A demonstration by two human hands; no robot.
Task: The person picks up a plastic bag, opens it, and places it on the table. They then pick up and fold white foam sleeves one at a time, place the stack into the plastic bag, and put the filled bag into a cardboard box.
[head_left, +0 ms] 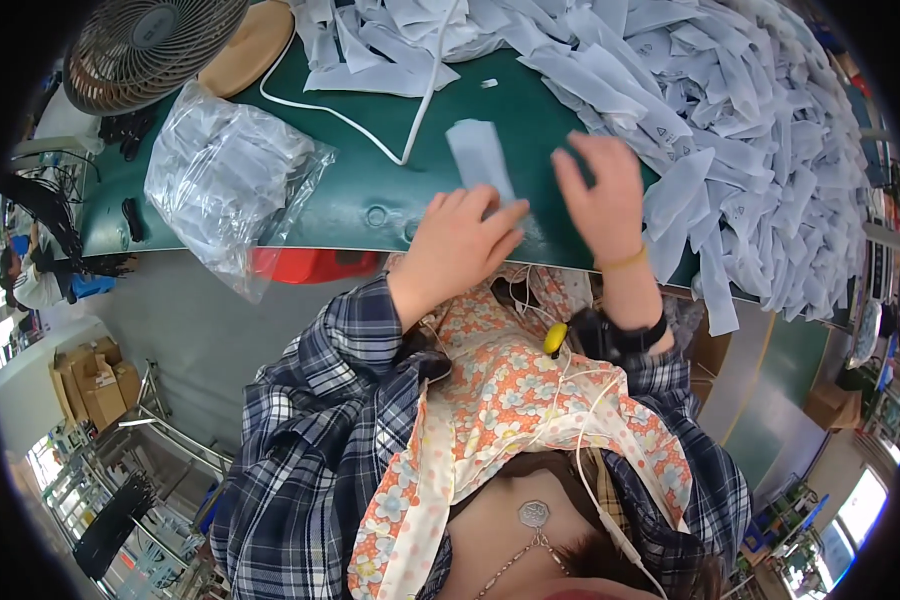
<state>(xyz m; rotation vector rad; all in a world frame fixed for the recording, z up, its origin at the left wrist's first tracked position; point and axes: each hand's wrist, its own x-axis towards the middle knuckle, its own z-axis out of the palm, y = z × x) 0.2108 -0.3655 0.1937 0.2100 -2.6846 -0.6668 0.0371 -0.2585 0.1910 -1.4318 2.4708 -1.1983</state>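
A narrow, pale white pouch [478,152] lies over the green table, its near end under the fingers of my left hand [458,238]. Those fingers are bent and appear to grip it; the thumb side is partly hidden. To the right, my right hand [610,200] is raised with thumb and fingers apart, holding nothing. Just beyond it spreads a large heap of similar white pouches [740,130], some hanging over the table's near edge. A clear plastic bag [225,165] filled with white pieces sits left of my left hand.
A fan [150,50] stands at the far left of the green table [370,195]. A white cable [350,122] crosses the tabletop. Below the edge shows a red stool [315,265]. Cardboard boxes [95,385] and metal racks [170,430] are on the left.
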